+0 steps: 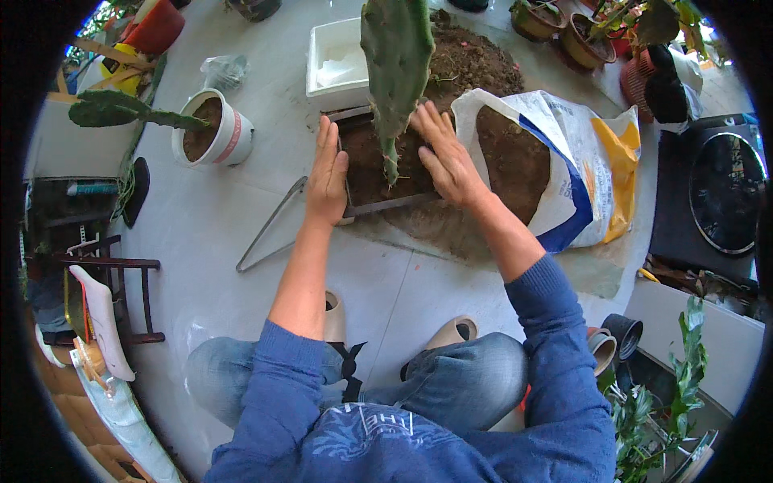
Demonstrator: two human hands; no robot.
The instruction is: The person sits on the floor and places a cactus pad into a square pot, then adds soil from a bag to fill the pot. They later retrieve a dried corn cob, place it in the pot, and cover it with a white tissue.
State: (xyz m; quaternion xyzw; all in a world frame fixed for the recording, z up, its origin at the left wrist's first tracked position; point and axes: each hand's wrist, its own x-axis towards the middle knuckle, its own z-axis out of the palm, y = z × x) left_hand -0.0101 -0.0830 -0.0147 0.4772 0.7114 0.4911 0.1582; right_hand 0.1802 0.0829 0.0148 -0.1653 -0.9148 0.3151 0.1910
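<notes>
A tall green cactus pad (397,66) stands over a dark rectangular planter (392,204) filled with brown soil (360,158). Thin roots show near the pad's narrow lower end. My left hand (327,172) lies flat along the planter's left side, fingers pointing away from me. My right hand (445,154) is spread over the soil, right of the cactus, its fingertips close to the pad's edge; whether they touch it cannot be told. An open white, blue and yellow sack (558,181) holding soil lies just right of the planter.
Behind the planter are a white foam box (338,60) and a heap of soil (477,60). To the left, a white pot (232,136) holds another cactus (121,110). A bent metal rod (269,226) lies near my left forearm. Potted plants (586,42) stand at the back right.
</notes>
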